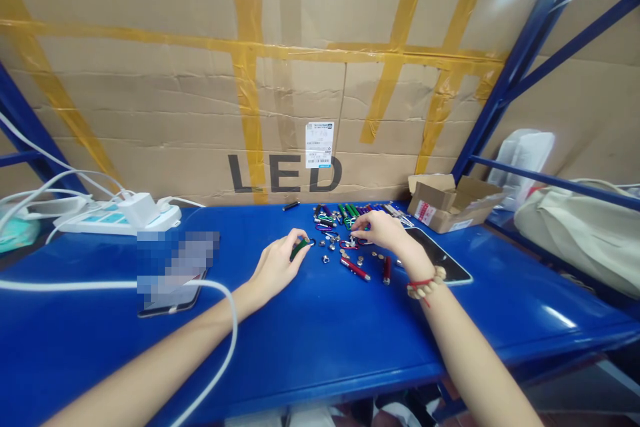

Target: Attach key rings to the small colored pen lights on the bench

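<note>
My left hand (280, 263) is closed around a small green penlight (299, 249), with a dark clip at its far end. My right hand (383, 232), a beaded bracelet on its wrist, is over the heap of small parts. Its fingertips are pinched together by some small silvery pieces (360, 260); what lies between them is too small to make out. Below the heap lie a red penlight (355, 269) and a shorter red tube (387, 270). Several green and purple tubes and carabiner clips (345, 213) are heaped behind my right hand.
A tablet (443, 257) lies beside my right wrist, in front of an open cardboard box (453, 203). To the left are a phone (175, 280), a power strip (117, 217) and a white cable (230, 320) arching over my left forearm. Large cardboard (200, 100) stands behind the blue table (320, 347).
</note>
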`<state>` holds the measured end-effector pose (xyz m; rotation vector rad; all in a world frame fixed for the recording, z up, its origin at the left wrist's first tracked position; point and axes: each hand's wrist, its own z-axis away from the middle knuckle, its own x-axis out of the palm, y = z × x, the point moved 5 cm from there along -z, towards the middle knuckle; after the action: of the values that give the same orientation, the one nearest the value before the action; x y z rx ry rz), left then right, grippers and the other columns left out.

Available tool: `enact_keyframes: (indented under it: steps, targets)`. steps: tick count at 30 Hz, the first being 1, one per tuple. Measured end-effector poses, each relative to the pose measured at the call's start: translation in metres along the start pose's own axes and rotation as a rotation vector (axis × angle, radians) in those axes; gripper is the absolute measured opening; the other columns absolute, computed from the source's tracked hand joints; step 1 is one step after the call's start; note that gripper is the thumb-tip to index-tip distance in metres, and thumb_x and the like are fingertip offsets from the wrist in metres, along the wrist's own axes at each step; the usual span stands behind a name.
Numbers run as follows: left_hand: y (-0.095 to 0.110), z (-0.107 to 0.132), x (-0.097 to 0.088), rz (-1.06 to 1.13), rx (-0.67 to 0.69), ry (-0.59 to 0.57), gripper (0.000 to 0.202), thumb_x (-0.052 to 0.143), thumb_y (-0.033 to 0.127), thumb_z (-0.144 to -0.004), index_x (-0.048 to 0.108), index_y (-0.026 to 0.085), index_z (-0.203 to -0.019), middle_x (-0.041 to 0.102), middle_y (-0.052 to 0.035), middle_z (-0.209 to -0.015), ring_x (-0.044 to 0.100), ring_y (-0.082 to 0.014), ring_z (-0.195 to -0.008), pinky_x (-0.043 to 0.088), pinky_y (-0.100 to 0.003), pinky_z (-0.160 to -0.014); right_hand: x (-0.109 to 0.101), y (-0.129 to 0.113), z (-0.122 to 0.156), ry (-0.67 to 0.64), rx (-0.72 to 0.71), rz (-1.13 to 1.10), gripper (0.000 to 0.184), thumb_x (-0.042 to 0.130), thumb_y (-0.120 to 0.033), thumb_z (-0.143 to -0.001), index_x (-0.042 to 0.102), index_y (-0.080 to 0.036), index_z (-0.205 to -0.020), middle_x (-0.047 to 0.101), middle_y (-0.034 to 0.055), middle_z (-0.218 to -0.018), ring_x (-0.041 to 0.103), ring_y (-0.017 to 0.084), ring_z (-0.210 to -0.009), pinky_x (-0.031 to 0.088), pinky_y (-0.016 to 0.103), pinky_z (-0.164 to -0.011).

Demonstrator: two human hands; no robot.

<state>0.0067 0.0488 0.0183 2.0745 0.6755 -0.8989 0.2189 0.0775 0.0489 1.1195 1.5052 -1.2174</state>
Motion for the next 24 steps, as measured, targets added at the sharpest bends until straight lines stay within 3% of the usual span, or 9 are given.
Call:
enact_keyframes:
  steps: [3, 6, 9, 14, 19, 24]
  targets:
    - [0.0, 0.0, 0.0, -0.002, -0.002, -0.005, 0.017, 0.041, 0.034, -0.086, 0.048, 0.023, -0.097, 0.063, 0.0004, -0.081, 0.061, -0.0152, -0.073, 0.044, -0.024, -0.062, 0.006, 0.001, 0.0, -0.057, 0.003, 0.017, 0.013, 0.063, -0.032, -0.073, 0.071, -0.025, -0.08, 0.07, 0.0009, -0.086, 0.063, 0.017, -0.079, 0.042, 0.024, -0.063]
    - [0.0, 0.0, 0.0, -0.005, -0.006, -0.007, 0.017, 0.041, 0.035, -0.086, 0.048, 0.023, -0.097, 0.063, 0.0003, -0.081, 0.061, -0.0153, -0.072, 0.044, -0.024, -0.062, 0.005, 0.0, -0.001, -0.015, -0.027, 0.003, 0.019, 0.059, -0.039, -0.076, 0.071, -0.025, -0.079, 0.07, 0.0014, -0.086, 0.063, 0.018, -0.078, 0.042, 0.025, -0.062]
    - [0.0, -0.001, 0.0, -0.005, -0.004, -0.007, 0.017, 0.041, 0.035, -0.087, 0.048, 0.023, -0.097, 0.063, 0.0005, -0.081, 0.061, -0.0152, -0.071, 0.044, -0.024, -0.061, 0.005, -0.002, -0.001, -0.02, -0.078, -0.056, 0.024, 0.064, -0.047, -0.069, 0.071, -0.026, -0.079, 0.07, 0.0009, -0.084, 0.063, 0.018, -0.078, 0.041, 0.024, -0.059]
    - [0.001, 0.0, -0.001, -0.009, -0.007, -0.006, 0.017, 0.041, 0.035, -0.087, 0.048, 0.024, -0.097, 0.063, 0.0003, -0.081, 0.061, -0.0154, -0.073, 0.044, -0.024, -0.062, 0.012, -0.002, -0.002, -0.124, -0.093, -0.094, 0.015, 0.069, -0.036, -0.066, 0.071, -0.023, -0.071, 0.07, 0.0, -0.069, 0.062, 0.015, -0.065, 0.04, 0.023, -0.057]
    - [0.001, 0.0, -0.001, -0.009, -0.004, -0.007, 0.017, 0.04, 0.035, -0.087, 0.048, 0.024, -0.097, 0.063, 0.0006, -0.08, 0.061, -0.0154, -0.073, 0.044, -0.024, -0.062, 0.011, 0.0, -0.001, -0.153, -0.103, -0.173, 0.022, 0.063, -0.038, -0.07, 0.071, -0.018, -0.068, 0.07, 0.0031, -0.069, 0.06, 0.014, -0.059, 0.039, 0.021, -0.052]
    - [0.001, 0.0, -0.001, -0.011, -0.001, -0.006, 0.017, 0.04, 0.034, -0.087, 0.047, 0.024, -0.097, 0.063, 0.0002, -0.082, 0.062, -0.0154, -0.074, 0.044, -0.024, -0.061, 0.016, 0.002, 0.002, -0.33, -0.127, -0.244, 0.02, 0.067, -0.035, -0.066, 0.072, -0.018, -0.073, 0.069, 0.0023, -0.066, 0.059, 0.013, -0.056, 0.041, 0.02, -0.053]
